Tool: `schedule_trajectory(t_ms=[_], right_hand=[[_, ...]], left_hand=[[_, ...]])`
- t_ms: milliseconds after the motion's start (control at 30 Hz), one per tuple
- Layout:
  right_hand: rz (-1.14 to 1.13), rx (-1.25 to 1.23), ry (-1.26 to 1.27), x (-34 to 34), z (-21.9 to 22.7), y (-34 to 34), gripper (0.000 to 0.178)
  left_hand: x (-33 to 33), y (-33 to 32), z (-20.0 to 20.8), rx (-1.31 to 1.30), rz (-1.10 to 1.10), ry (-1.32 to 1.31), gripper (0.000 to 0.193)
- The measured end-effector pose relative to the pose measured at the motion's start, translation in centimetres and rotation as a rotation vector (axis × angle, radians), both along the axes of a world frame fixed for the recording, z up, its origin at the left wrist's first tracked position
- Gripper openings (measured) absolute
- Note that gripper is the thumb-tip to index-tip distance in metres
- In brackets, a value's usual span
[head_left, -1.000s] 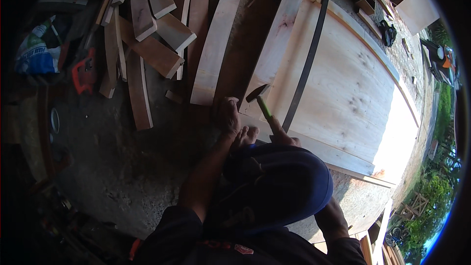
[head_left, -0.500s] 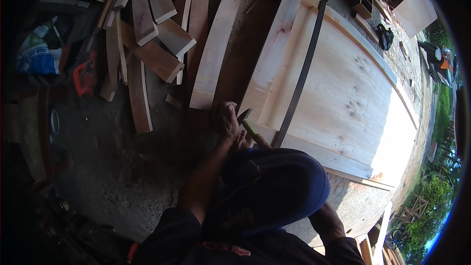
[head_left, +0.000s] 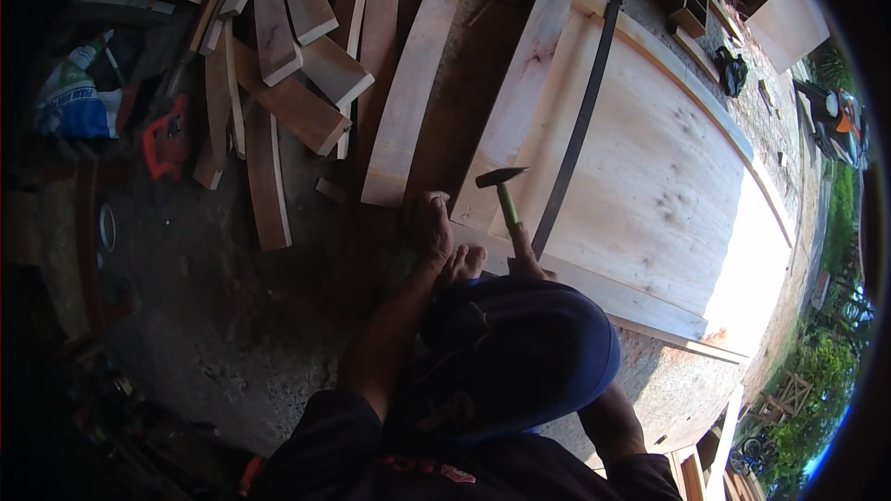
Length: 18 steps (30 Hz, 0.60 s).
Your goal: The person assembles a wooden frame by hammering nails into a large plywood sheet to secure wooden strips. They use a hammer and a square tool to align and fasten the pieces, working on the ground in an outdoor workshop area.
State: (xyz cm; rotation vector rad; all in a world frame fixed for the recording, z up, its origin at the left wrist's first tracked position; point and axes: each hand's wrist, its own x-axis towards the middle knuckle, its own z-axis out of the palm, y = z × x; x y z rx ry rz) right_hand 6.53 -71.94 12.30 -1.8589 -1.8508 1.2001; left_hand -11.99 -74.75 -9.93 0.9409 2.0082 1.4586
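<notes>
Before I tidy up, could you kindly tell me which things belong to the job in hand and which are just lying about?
In the job:
- hammer, in the right hand
- panel
- dark bar across it

Apparently lying about:
- loose boards
- bag
- red handle

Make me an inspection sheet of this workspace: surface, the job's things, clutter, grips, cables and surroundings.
Surface: rough grey floor, shaded on the left, sunlit in places on the right.
Job's things: framed wooden panel with a dark bar across it; green-handled hammer.
Clutter: overlapping boards, a red handle, apparently a saw's, and a white-and-blue bag at left.
Grips: right grip closed around the hammer; left grip by the panel's near-left corner, what it holds unclear; bare foot between them.
Cables: nothing seen.
Surroundings: greenery and a parked motorcycle at right.
</notes>
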Motion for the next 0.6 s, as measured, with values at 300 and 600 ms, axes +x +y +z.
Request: schedule_trajectory(t_ms=[300,600], right_hand=[[-0.147,0.198,0.366,2.9,-7.5,-0.3,0.069],[-0.766,-0.146,0.703,10.7,-13.2,-5.5,0.062]], left_hand=[[-1.2,-0.1,1.4,-0.029,-0.032,0.258,0.040],[-2.3,0.4,-2.5,-0.063,-0.172,0.079,0.030]])
